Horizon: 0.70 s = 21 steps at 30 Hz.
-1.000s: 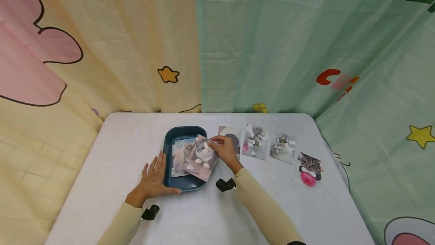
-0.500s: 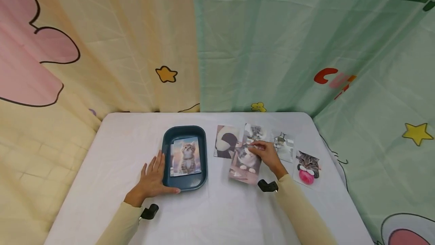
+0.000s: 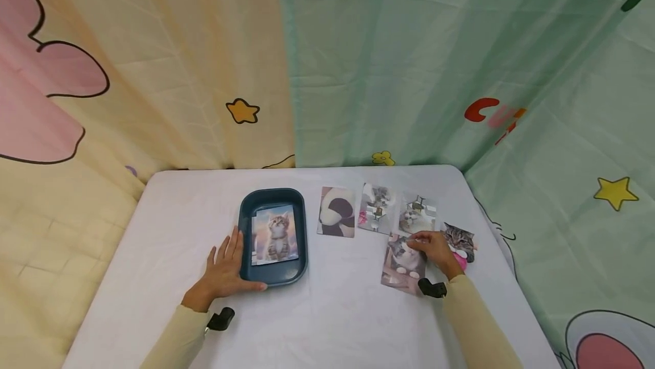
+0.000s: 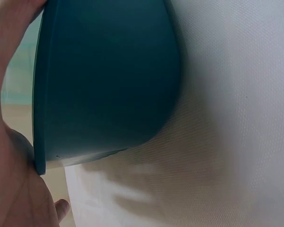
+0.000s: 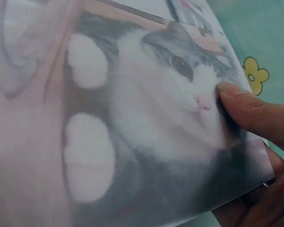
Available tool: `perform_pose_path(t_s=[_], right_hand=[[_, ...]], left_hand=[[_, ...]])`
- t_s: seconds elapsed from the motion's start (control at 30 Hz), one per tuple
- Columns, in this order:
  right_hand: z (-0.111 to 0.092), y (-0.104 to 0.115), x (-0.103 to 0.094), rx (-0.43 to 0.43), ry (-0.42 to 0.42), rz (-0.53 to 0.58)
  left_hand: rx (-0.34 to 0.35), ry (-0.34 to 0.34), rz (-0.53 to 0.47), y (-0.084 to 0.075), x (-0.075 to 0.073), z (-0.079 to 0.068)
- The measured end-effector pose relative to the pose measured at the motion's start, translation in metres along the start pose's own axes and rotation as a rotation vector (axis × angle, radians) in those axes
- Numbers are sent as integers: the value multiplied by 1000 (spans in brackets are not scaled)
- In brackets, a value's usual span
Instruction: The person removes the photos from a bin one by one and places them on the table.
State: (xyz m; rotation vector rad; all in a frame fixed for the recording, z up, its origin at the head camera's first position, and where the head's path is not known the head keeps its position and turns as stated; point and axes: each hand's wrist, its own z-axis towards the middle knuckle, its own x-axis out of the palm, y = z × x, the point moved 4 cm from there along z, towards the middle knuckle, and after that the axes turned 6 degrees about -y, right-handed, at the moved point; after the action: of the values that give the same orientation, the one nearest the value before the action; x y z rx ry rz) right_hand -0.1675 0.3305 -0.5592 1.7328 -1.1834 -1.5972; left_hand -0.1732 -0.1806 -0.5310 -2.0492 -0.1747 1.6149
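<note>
My right hand pinches a photo card of a grey-and-white cat between thumb and fingers at its upper right edge. In the right wrist view the cat photo fills most of the picture, with the thumb on its face. My left hand rests against the left side of a dark blue tray, its fingers straight and spread. Inside the tray lies a kitten photo card, with the edge of another card showing beneath it. The left wrist view shows the tray's outer wall beside the palm.
Right of the tray, photo cards lie in a row on the white table: a white-and-dark one, two grey cat ones, and a tabby with pink, partly behind my right hand. Patterned curtains stand behind the table.
The right hand has lifted the grey-and-white cat card out of the tray and carried it rightward, below the row. The kitten card is uncovered. The left hand has stayed at the tray.
</note>
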Motion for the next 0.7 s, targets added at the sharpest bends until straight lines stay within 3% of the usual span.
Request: perform_pose_path(t_s=[0.23,0.43,0.6,0.7], right_hand=[[-2,-5,3,32,-19,-42],[3,-2,6,-25,-53,-154],[1,2,8,-27,-43,-188],[1,6,7,-57,-81,-198]], left_hand=[[4,-14,5,0,1,0],[4,-18,5,2,2,0],[5,-24,-2,2,3,1],[1,-22,-2,3,3,2]])
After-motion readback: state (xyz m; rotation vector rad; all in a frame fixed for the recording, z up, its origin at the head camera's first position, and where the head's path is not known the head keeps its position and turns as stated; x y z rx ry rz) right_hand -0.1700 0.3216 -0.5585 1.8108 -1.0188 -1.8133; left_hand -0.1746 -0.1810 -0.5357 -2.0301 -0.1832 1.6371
